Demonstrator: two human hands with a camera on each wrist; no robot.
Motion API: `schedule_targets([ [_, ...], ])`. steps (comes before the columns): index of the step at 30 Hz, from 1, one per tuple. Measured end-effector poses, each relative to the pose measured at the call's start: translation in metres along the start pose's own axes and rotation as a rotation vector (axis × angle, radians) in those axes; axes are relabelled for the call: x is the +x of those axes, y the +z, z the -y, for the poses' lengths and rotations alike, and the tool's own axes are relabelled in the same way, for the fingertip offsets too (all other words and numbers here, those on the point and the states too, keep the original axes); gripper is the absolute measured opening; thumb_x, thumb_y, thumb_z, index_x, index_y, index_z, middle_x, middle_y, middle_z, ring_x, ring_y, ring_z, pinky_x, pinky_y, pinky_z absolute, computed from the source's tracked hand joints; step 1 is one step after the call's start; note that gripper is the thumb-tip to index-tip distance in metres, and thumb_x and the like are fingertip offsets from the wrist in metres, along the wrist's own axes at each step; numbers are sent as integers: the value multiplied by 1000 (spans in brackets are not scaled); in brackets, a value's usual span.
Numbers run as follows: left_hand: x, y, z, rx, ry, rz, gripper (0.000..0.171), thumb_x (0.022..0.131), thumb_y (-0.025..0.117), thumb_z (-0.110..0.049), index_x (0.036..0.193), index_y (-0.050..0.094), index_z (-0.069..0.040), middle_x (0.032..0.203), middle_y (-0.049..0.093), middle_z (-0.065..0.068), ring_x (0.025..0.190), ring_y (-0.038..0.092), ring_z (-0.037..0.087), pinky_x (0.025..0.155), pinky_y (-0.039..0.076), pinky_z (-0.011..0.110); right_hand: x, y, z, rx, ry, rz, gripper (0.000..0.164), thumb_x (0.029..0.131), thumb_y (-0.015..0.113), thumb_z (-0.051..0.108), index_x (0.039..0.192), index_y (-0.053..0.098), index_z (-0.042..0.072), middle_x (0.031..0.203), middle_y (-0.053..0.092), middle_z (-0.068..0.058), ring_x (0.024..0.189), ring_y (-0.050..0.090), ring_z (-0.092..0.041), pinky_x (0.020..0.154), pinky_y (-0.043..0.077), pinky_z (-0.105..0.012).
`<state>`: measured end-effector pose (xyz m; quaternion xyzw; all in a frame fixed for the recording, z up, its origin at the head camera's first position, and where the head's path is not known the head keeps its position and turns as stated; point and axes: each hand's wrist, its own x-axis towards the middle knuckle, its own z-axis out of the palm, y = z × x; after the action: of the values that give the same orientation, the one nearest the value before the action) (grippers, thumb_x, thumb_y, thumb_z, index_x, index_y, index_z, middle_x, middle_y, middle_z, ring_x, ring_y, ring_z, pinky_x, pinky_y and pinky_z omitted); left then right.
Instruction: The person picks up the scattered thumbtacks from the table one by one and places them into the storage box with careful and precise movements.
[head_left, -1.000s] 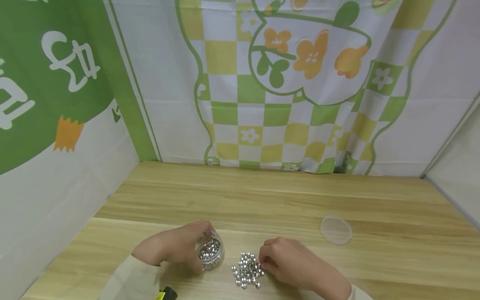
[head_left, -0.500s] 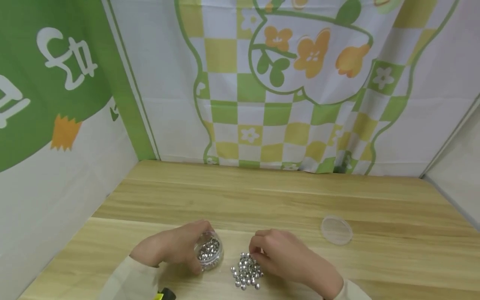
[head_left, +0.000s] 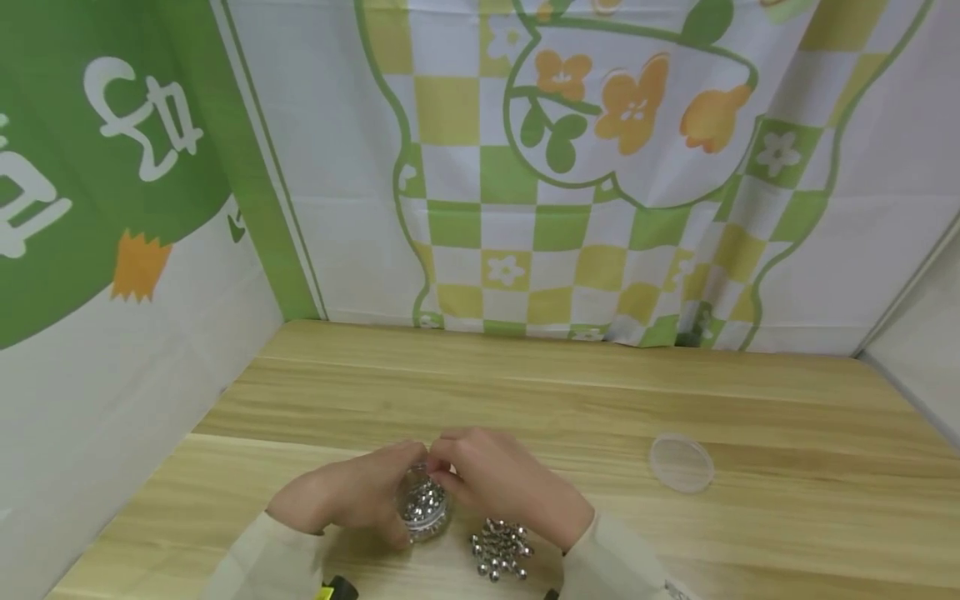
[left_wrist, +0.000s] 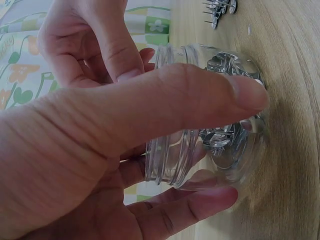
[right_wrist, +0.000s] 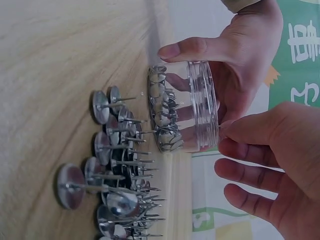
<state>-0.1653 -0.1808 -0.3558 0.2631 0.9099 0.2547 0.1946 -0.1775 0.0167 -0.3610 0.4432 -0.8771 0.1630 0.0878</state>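
Observation:
A clear round jar (head_left: 427,523) stands on the wooden table, its mouth uncovered and its bottom covered with silver thumbtacks (left_wrist: 222,135). My left hand (head_left: 360,496) grips the jar from the left, thumb and fingers on opposite sides of its wall. Right at the jar's rim, my right hand (head_left: 498,479) pinches thumb and forefinger together around a thumbtack, which the fingertips hide. The other fingers (right_wrist: 250,172) of that hand are loosely bent. A loose pile of thumbtacks (head_left: 501,552) lies to the jar's right, many with points up, below the right forearm.
A clear round lid (head_left: 681,463) lies flat on the table (head_left: 525,375) to the right. Close to the left sleeve (head_left: 266,562), a black and yellow object (head_left: 341,588) shows at the bottom edge. Patterned cloth (head_left: 517,225) hangs behind the table.
My right hand has moved left from the thumbtack pile to the jar's mouth. My left hand keeps its grip on the jar in the same place.

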Motion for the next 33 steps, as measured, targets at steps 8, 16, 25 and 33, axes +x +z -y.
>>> schedule_targets([
  [8,1,-1,-1,-5,-11,1,67,52,86,-9,109,51,-11,110,58,3,108,56,23,98,49,49,0,1,-2,7,2,-16,5,89,68,21,91,72,19,91,71,9,75,62,1,68,49,-8],
  [16,0,0,-2,-15,-34,-2,67,51,85,-7,109,51,-11,111,59,3,108,56,24,98,49,50,-15,-5,-8,29,20,-2,4,90,67,18,88,71,19,86,69,10,72,56,3,65,46,-8],
  [25,0,-1,-3,-22,-47,-4,68,51,86,-7,109,51,-12,111,59,4,110,56,27,100,47,54,-43,-12,-17,-2,43,2,3,88,69,17,86,70,19,84,67,10,71,56,2,63,46,-10],
  [33,1,0,-2,-23,-47,-10,67,51,87,-8,109,52,-11,112,59,5,111,56,29,101,46,56,-69,-17,-22,0,47,-9,4,85,71,16,84,70,19,82,67,12,71,55,4,63,46,-9],
])
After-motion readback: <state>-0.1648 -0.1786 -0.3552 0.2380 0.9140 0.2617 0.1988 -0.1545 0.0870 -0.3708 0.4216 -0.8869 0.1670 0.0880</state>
